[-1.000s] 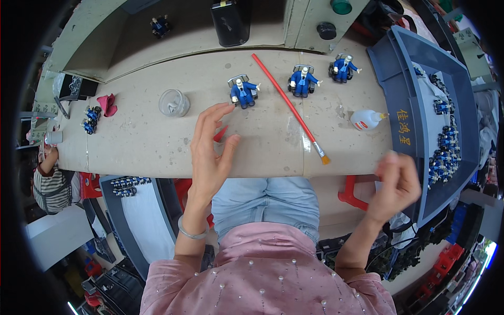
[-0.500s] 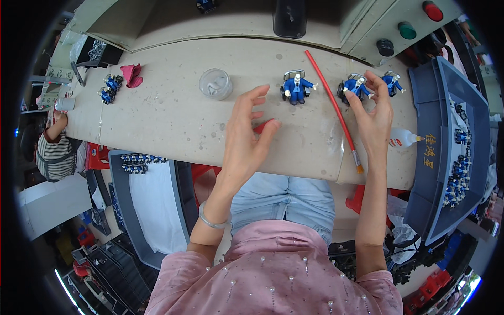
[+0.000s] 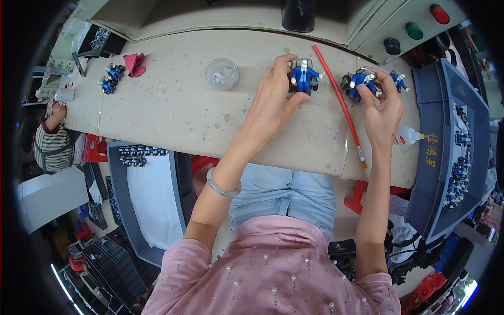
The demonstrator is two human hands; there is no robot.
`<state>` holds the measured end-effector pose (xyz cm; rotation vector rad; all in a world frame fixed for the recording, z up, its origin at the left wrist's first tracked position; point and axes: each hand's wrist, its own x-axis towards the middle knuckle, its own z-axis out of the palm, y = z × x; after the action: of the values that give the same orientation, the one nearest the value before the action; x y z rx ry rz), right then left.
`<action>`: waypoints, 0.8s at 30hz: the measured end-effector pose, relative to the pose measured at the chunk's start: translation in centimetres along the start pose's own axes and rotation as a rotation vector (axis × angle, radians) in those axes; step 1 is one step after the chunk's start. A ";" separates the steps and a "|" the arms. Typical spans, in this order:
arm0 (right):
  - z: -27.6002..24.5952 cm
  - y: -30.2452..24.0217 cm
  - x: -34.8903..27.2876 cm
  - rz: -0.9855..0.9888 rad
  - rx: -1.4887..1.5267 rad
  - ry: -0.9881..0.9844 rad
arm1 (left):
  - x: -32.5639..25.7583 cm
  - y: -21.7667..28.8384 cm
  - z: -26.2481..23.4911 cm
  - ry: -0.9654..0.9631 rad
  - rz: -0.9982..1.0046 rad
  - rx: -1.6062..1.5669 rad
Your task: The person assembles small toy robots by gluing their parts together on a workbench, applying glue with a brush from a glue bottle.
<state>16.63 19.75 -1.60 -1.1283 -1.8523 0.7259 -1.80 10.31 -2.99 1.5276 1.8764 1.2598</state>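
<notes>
My left hand (image 3: 274, 97) has its thumb and fingers closed around the left side of a small blue-suited figurine (image 3: 303, 79), which sits upright in a wheeled chair. A similar figurine (image 3: 361, 84) is pinched in my right hand (image 3: 386, 105) and leans at an angle; fingers cover its right side. Just beyond that hand stands a third figurine (image 3: 398, 81). Between my hands lies a long red-handled paintbrush (image 3: 340, 102), bristles toward me. Beside my right wrist is a white squeeze bottle (image 3: 407, 136) with a yellowish tip.
A clear plastic cup (image 3: 221, 74) with pale contents stands left of my hands. Farther left are a pink cloth (image 3: 134, 65) and figurines (image 3: 111, 79). Grey-blue bins with figurines flank me, left (image 3: 181, 210) and right (image 3: 422, 157). Control buttons (image 3: 413, 31) are at the upper right.
My left hand has moved up and right and taken hold of the middle figurine. My right hand has closed further on its figurine, which is turned slightly. The view has shifted a little.
</notes>
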 end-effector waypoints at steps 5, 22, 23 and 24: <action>0.3 -2.9 -1.4 0.103 0.253 -0.091 | -1.8 1.3 -3.2 -0.078 -0.097 -0.211; 4.4 -2.9 -4.6 -0.086 0.010 -0.301 | -4.1 -1.2 -3.6 0.155 0.018 0.045; 4.6 -2.8 -4.6 -0.072 0.011 -0.307 | -3.8 -1.3 -3.4 0.153 0.018 0.043; 4.8 -2.7 -4.4 -0.058 0.019 -0.312 | -3.4 -1.4 -3.1 0.137 0.047 0.097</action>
<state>12.39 14.35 -3.36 -0.9872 -2.1221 0.9254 -3.94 5.96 -3.33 1.5794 2.0247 1.3435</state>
